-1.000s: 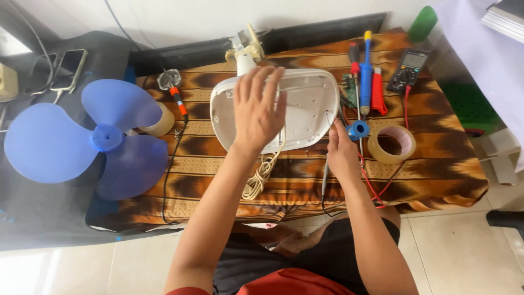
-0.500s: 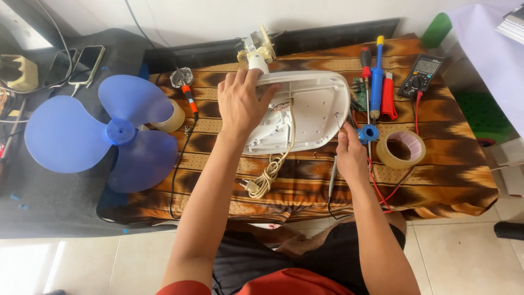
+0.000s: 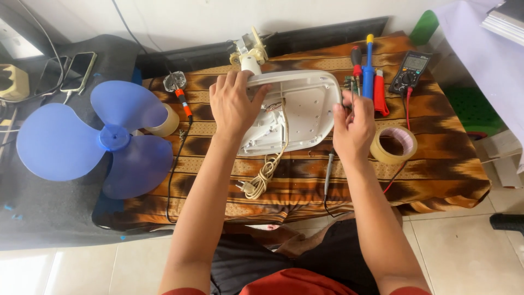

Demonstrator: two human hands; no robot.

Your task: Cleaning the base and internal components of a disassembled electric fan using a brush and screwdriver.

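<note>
Brown patterned cloth covers worktop (image 3: pixel 436 175), white wall behind, tile floor below.

Head view: white fan base (image 3: pixel 305 112) upside down mid-cloth, underside open, wiring exposed, cord w/ plug (image 3: pixel 262 175) loose. L hand (image 3: pixel 233 105) fingers wrapped on base's top-left edge; R hand (image 3: pixel 353 127) fingers pinched at base's right rim, on what, can't tell. Blue fan blade (image 3: pixel 103 141) off, lying left. Screwdrivers (image 3: pixel 367 68), multimeter (image 3: pixel 410 71), tape roll (image 3: pixel 394 145) right. Judged: disassembly done, reassembly left.

Tight around my right hand (image 3: pixel 353 128): screwdrivers (image 3: pixel 369 68) crowd 12 o'clock, tape roll (image 3: pixel 393 145) sits at 3. Only open cloth (image 3: pixel 436 180) is toward 5 o'clock.
</note>
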